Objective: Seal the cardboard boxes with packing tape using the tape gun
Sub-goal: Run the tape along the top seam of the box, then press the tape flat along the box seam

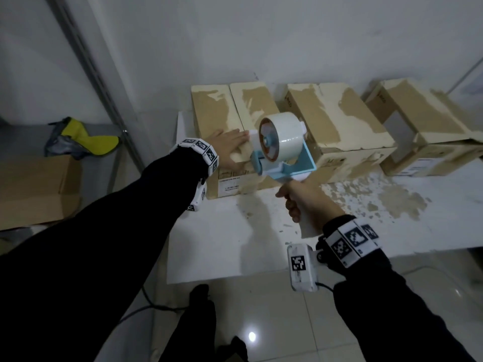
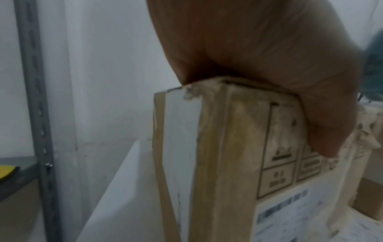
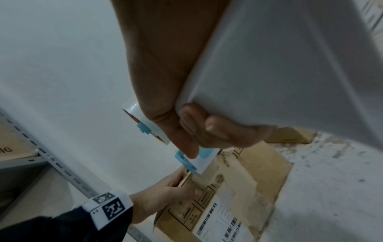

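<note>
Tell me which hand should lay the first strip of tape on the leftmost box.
The right hand. It already grips the tape gun by its handle, poised just over the leftmost box. The left hand lies flat on that box's top, probably steadying it, and would have to let go.

Both arms wear black long sleeves (image 1: 109, 231). Behind each grip a white wristband (image 1: 201, 150) of square black-and-white coded markers circles the wrist. Under the right wrist hangs a white camera block (image 1: 302, 267) with one marker and a thin dark cable (image 1: 325, 286).
</note>
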